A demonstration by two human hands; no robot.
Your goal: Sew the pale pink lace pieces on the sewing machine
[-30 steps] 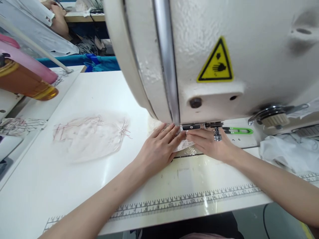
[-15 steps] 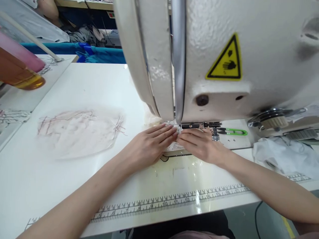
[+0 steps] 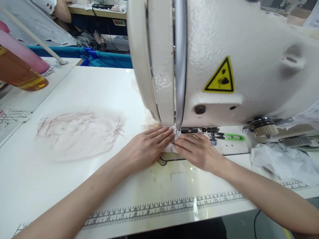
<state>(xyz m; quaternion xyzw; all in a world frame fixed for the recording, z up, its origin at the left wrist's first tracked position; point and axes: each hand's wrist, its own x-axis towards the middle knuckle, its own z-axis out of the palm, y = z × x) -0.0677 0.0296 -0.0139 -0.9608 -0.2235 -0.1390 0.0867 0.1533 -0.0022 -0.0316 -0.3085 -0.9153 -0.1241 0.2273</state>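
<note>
In the head view, white lace fabric [image 3: 176, 134] lies under the needle area of a sewing machine [image 3: 164, 59]. My left hand [image 3: 147, 146] rests flat on the fabric left of the needle, its fingers stretched out side by side. Close beside it, my right hand [image 3: 195, 149] has bent fingers pinched on the fabric's near edge, just below the black presser attachment [image 3: 190, 130]. Most of the fabric is hidden by my hands and the machine head. Both thumbs are out of sight.
Thread snips with a green handle [image 3: 234, 137] lie right of the needle. A pale fabric piece [image 3: 79, 136] with loose threads is on the left. White cloth [image 3: 281, 161] lies at right. A ruler strip [image 3: 159, 210] runs along the front. Bottles [image 3: 25, 71] stand far left; a person's arm [image 3: 62, 11] shows behind.
The view has shifted slightly, so the machine sits lower in it. My right hand has moved a little to the left and nearer me, and more lace shows between my hands.
</note>
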